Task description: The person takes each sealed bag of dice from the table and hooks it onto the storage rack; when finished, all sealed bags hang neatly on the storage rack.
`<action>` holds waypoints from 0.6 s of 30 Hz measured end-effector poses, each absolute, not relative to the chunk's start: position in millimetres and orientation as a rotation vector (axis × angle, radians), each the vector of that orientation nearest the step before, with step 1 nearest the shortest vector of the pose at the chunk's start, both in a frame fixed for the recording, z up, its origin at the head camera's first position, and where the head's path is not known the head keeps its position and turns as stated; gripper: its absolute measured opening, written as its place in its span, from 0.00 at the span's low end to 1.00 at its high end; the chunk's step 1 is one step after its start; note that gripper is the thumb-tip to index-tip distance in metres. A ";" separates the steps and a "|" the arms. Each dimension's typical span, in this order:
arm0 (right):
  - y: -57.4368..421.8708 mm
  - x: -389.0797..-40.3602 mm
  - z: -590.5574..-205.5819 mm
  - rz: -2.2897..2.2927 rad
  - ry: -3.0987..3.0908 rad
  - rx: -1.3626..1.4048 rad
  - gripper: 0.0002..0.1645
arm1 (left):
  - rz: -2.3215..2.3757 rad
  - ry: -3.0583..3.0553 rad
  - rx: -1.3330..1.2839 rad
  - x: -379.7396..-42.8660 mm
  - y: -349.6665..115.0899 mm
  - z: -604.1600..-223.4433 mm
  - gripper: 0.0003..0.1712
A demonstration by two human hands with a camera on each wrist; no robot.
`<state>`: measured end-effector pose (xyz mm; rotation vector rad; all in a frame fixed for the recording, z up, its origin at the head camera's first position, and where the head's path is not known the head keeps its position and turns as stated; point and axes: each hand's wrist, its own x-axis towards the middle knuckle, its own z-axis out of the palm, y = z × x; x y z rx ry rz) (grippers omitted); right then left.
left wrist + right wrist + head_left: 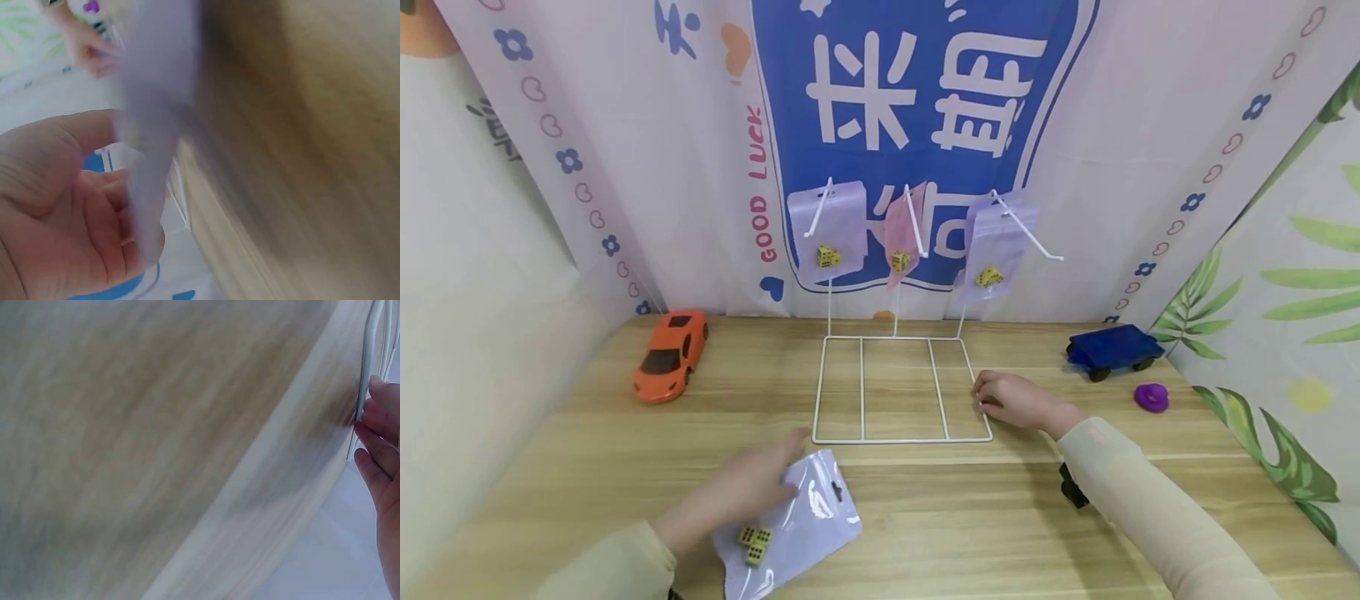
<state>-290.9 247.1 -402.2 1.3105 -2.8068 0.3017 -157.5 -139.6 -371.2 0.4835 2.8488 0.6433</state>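
A lilac zip bag with yellow dice in its lower corner lies on the near left of the table. My left hand, blurred, is over its edge with thumb and fingers spread apart. In the left wrist view the bag overlaps the fingertips of that hand. With fingers and thumb, my right hand pinches the right side bar of a white wire rack. Three hooks on the rack carry a lilac bag, a pink bag and another lilac bag, each showing yellow dice.
An orange toy car stands at the back left. At the back right are a blue toy cart and a small purple hat-shaped piece. A printed curtain hangs close behind the rack, along the table's back edge.
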 end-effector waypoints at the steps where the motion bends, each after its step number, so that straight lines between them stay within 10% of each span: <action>1: 246.8 -290.7 -402.2 0.303 -2.805 1.312 0.03 | 0.704 2.848 0.465 -159.5 -139.6 -368.2 0.37; 7: 246.4 -290.0 -402.1 0.302 -2.814 1.298 0.03 | 1.100 2.834 0.620 -170.3 -144.3 -331.7 0.09; 18: 247.6 -291.4 -403.8 0.315 -2.780 1.315 0.03 | 1.738 2.734 0.416 -180.4 -148.8 -229.0 0.23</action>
